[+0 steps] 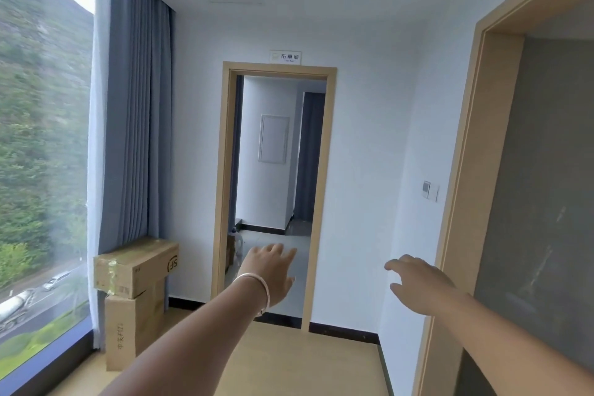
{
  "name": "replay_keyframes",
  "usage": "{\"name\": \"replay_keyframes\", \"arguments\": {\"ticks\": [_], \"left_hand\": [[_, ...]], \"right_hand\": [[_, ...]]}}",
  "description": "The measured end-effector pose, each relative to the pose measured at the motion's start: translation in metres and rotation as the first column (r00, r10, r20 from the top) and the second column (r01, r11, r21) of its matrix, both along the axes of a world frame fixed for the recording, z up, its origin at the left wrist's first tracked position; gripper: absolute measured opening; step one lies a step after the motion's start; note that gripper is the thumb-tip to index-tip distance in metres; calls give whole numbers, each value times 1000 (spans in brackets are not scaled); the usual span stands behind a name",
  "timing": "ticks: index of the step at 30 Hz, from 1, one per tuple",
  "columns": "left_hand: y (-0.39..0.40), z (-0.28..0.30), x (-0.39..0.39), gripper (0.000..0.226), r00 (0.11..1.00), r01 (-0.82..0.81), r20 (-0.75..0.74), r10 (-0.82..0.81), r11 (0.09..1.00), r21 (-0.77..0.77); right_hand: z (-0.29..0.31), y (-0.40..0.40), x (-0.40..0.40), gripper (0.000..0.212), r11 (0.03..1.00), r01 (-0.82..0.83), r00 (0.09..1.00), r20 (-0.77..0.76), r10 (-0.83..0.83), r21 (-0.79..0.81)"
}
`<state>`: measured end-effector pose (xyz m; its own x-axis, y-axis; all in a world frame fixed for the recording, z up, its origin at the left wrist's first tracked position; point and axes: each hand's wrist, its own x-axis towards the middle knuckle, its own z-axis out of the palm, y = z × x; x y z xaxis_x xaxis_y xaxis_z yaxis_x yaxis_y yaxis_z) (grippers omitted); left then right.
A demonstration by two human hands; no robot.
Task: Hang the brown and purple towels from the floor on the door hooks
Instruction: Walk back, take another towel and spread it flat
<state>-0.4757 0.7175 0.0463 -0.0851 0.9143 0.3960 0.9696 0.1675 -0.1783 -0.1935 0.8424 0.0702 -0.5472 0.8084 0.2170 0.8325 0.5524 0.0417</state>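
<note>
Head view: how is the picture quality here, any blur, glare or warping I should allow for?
Head view: even daylight from the window, no harsh glare; the right door frame leans from wide-angle warping; left hand and right hand are slightly motion-blurred, both open and holding nothing; no towels or hooks in view.

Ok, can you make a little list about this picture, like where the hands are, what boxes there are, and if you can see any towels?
left hand: open, held out in the air, holds nothing
right hand: open, held out, holds nothing
bracelet: on the left wrist
cardboard boxes: two, stacked by the window, under the blue curtain
doorway: straight ahead, open, small sign above it
towels: none in view
door hooks: none in view
</note>
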Motion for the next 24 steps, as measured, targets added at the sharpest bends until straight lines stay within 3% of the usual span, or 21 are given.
{"name": "replay_keyframes", "arguments": {"ticks": [10, 24], "left_hand": [[88, 15, -2, 60, 999, -18, -47, 17, 1000, -23], [296, 34, 50, 57, 997, -29, -72, 25, 998, -60]], "right_hand": [[-1, 78, -11, 44, 1000, -24, 999, -47, 24, -9], [3, 283, 36, 46, 999, -19, 987, -158, 13, -37]]}}
